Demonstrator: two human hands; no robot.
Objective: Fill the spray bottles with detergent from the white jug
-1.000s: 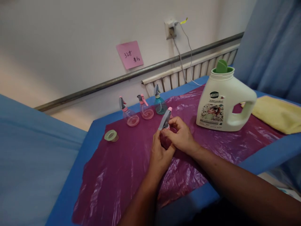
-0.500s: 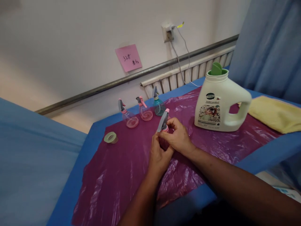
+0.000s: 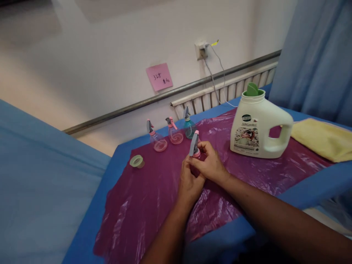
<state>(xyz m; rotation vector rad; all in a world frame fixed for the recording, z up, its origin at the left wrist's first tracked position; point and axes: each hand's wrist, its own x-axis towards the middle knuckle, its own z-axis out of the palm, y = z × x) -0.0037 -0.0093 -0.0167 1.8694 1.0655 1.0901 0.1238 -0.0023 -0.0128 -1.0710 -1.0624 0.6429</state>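
A spray bottle with a grey and pink head (image 3: 194,145) stands upright between my two hands, its body mostly hidden by them. My left hand (image 3: 190,181) is wrapped round the lower part of the bottle. At the collar, my right hand (image 3: 210,160) has its fingers closed round the pink ring. Behind them stand two clear spray bottles with pink and grey heads (image 3: 158,142) (image 3: 175,134) and a teal spray bottle (image 3: 189,128). A pale green cap (image 3: 136,161) lies to the left on the purple plastic sheet (image 3: 148,190).
A large cream jug (image 3: 247,135) with a green cap piece (image 3: 252,89) in its mouth stands at the right. Beyond it lies a yellow cloth (image 3: 324,139). Blue curtains (image 3: 49,176) hang on both sides. A cable (image 3: 213,79) runs down from the wall socket.
The camera view has shifted, so the whole scene sits slightly lower and further right. Both hands remain on the same spray bottle, with little visible change in their grip.
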